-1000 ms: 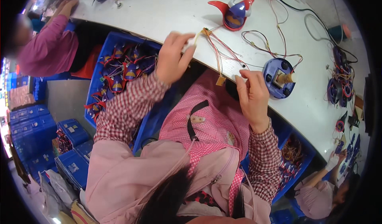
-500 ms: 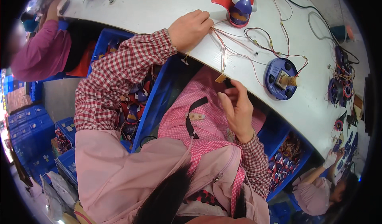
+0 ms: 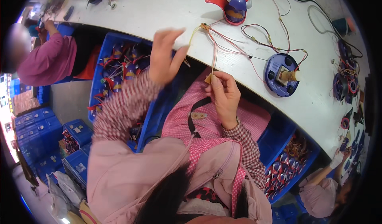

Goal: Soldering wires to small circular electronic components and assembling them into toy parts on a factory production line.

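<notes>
My right hand pinches a small flat tan piece just off the table's edge. Thin red and white wires run up from that piece to a small dark connector point lying on the table. My left hand is lifted at the edge, fingers apart and slightly blurred, with nothing seen in it. Close to its fingertips a yellowish wire hangs over the edge. Beyond the wires stands a red and purple horned toy figure. To the right lies a round purple base with a yellowish coil-like part, wires attached.
Blue bins of toy parts flank me: a left bin and a right bin. Bundled wired parts lie along the table's right side. One person works at far left, another at lower right.
My left hand has let go of the wires on the table and drawn back toward me. My right hand has moved up and left and now grips the tan piece.
</notes>
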### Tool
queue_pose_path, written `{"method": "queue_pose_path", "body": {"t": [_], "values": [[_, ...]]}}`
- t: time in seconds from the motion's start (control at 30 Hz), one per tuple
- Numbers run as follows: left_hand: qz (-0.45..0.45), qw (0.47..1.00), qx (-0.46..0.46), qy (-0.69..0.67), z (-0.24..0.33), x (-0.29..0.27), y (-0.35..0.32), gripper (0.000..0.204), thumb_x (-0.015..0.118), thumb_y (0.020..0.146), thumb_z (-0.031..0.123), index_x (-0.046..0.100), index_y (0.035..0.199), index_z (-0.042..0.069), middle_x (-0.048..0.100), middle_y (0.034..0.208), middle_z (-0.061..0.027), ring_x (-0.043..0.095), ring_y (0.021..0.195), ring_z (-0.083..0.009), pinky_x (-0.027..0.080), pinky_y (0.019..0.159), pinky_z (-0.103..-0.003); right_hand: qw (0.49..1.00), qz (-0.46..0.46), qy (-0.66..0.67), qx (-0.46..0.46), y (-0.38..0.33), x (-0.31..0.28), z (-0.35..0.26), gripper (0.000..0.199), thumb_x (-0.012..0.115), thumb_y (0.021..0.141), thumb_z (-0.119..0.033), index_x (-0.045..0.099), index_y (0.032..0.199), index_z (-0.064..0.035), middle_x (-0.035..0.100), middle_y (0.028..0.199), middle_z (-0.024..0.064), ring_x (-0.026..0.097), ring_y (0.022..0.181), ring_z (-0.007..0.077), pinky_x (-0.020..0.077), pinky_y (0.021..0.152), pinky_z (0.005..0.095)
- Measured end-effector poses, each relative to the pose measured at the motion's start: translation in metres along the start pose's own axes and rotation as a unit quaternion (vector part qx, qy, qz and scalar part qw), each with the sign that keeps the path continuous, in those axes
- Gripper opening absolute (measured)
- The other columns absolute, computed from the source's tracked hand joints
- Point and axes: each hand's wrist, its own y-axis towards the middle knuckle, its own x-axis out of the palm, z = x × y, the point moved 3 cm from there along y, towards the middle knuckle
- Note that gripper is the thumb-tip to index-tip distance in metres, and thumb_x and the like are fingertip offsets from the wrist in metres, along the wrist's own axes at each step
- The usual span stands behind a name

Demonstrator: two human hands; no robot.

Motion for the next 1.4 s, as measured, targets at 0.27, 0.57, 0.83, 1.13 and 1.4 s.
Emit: {"method": "queue_pose_path", "body": {"t": [0.27, 0.57, 0.83, 1.13, 1.4], "values": [[-0.052, 0.832, -0.363, -0.416, -0.027, 0.063, -0.09, 0.034, 0.057, 0.087, 0.007, 0.048, 0.118, -0.002, 0.05, 0.108, -0.01, 0.054, 0.096, -0.0176, 0.047, 0.078, -0.027, 0.998, -0.006, 0.038, 0.042, -0.001, -0.005, -0.016, 0.017, 0.054, 0.092, -0.013, 0.056, 0.103, -0.0004, 0.062, 0.084, 0.0054, 0.055, 0.062, 0.0063, 0.0461, 0.054, 0.0177], [-0.115, 0.702, -0.434, -0.553, -0.004, 0.046, -0.095, 0.024, 0.058, 0.089, 0.012, 0.053, 0.109, 0.0, 0.059, 0.088, -0.0064, 0.059, 0.072, -0.0115, 0.048, 0.063, -0.022, 0.999, 0.016, 0.044, 0.024, -0.002, -0.011, -0.027, 0.016, 0.056, 0.091, -0.013, 0.056, 0.101, 0.0002, 0.062, 0.083, 0.0055, 0.055, 0.061, 0.0065, 0.046, 0.053, 0.0175], [-0.164, 0.649, -0.456, -0.586, 0.044, 0.032, -0.063, 0.019, 0.061, 0.087, 0.014, 0.057, 0.099, 0.001, 0.059, 0.081, -0.0023, 0.057, 0.063, -0.0066, 0.044, 0.052, -0.016, 1.0, 0.01, 0.006, 0.002, -0.002, -0.008, -0.028, 0.015, 0.057, 0.09, -0.011, 0.055, 0.101, -0.0003, 0.061, 0.082, 0.0036, 0.056, 0.063, 0.0059, 0.0464, 0.056, 0.0171], [-0.162, 0.648, -0.443, -0.598, 0.043, 0.043, -0.056, 0.014, 0.062, 0.088, 0.017, 0.057, 0.088, 0.004, 0.058, 0.077, 0.0003, 0.053, 0.054, -0.0032, 0.038, 0.045, -0.013, 0.979, -0.03, -0.165, -0.118, -0.002, -0.007, -0.031, 0.017, 0.059, 0.088, -0.008, 0.056, 0.103, 0.0001, 0.06, 0.084, 0.0056, 0.056, 0.067, 0.0102, 0.0461, 0.061, 0.021], [-0.156, 0.661, -0.465, -0.568, 0.04, 0.05, -0.059, 0.013, 0.062, 0.088, 0.017, 0.056, 0.085, 0.005, 0.058, 0.074, 0.0004, 0.051, 0.05, -0.0028, 0.036, 0.042, -0.013, 0.889, -0.024, -0.371, -0.267, -0.01, -0.01, -0.056, 0.02, 0.064, 0.079, 0.0, 0.056, 0.097, 0.0007, 0.058, 0.084, 0.0132, 0.059, 0.069, 0.0256, 0.0481, 0.059, 0.0305]]}}
